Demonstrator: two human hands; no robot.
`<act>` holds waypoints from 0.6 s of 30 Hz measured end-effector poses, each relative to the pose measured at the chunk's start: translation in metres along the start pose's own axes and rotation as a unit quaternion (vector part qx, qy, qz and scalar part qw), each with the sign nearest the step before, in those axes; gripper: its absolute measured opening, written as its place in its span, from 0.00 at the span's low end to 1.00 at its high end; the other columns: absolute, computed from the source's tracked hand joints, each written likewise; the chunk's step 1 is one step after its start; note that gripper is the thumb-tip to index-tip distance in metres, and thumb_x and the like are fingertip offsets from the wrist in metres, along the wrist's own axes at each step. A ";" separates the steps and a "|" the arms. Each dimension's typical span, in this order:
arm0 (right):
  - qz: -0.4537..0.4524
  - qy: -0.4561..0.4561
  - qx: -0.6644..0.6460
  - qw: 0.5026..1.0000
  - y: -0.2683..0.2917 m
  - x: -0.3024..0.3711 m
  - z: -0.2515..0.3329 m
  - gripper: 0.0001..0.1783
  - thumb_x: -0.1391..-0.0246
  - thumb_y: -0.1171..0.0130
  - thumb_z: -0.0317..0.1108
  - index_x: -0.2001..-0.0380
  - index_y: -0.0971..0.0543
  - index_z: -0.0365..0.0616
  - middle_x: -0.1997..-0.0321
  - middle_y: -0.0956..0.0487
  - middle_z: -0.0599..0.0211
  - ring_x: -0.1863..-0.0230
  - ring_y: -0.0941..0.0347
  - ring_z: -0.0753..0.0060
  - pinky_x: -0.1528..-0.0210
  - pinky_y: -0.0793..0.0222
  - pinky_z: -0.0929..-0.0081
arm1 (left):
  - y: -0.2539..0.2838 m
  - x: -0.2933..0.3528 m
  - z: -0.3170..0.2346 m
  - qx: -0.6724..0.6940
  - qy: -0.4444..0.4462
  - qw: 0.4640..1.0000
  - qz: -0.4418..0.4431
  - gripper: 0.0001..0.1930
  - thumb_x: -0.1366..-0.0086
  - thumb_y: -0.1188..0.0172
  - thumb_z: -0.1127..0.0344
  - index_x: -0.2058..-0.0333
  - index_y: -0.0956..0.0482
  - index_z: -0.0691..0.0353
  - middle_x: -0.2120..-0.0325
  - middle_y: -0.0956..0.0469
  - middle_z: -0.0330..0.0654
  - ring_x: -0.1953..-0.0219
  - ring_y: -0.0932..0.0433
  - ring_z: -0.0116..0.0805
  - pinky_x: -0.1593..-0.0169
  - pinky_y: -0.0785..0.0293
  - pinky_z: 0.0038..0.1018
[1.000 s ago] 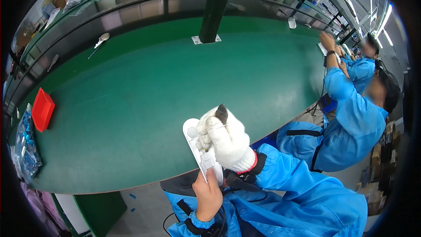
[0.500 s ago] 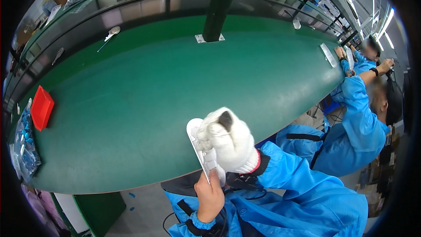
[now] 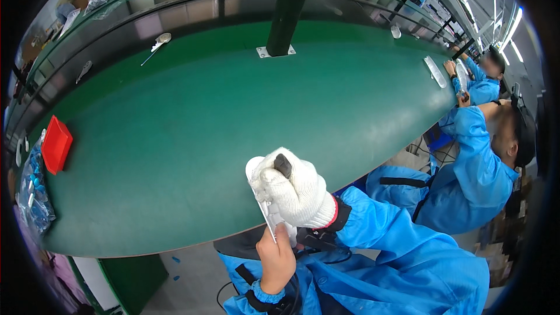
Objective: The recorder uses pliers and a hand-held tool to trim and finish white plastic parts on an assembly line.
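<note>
A long white plastic piece (image 3: 254, 172), rounded at its upper end, stands tilted over the near edge of the green table. My bare left hand (image 3: 276, 259) grips its lower end, thumb on top. In a white knitted glove, my right hand (image 3: 294, 189) is closed in a fist against the upper half and hides much of it. A dark grey tip pokes out of the fist; what it belongs to is hidden.
On the green table (image 3: 175, 140) are a red tray (image 3: 56, 144) and a clear bag of blue pieces (image 3: 36, 195) at left. A dark post (image 3: 289, 14) rises at the back. A white stemmed piece (image 3: 162, 39) lies far left. Co-workers in blue (image 3: 466, 169) sit at right.
My gloved fist has shifted slightly left and down along the white piece, covering more of its rounded end. The stemmed piece at the back has slid right. My left hand keeps its grip.
</note>
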State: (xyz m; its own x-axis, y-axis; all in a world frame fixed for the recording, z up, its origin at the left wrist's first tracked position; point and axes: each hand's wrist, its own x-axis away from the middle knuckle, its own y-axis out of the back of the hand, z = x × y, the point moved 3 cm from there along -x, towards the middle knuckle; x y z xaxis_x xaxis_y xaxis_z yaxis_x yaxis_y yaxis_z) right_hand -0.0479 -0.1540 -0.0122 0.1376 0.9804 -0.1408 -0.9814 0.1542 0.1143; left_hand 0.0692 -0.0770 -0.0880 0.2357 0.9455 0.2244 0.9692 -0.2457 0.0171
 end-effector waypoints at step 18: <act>-0.044 -0.106 0.008 0.993 0.059 0.024 0.040 0.25 0.42 0.37 0.30 0.42 0.26 0.40 0.54 0.20 0.63 0.69 0.27 0.81 0.64 0.27 0.80 | 0.019 0.037 -0.066 -0.529 -0.283 0.800 -0.025 0.19 0.43 0.42 0.75 0.50 0.20 0.67 0.79 0.23 0.39 0.80 0.25 0.33 0.71 0.31 0.29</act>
State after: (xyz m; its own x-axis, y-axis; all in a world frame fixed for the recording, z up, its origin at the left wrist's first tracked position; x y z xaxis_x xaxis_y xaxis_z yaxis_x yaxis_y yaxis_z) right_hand -0.0968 -0.1166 0.0302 0.2499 0.9665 0.0592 -0.9623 0.2410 0.1263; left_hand 0.0917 -0.0607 -0.0154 0.4828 0.8320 -0.2734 0.4466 0.0346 0.8941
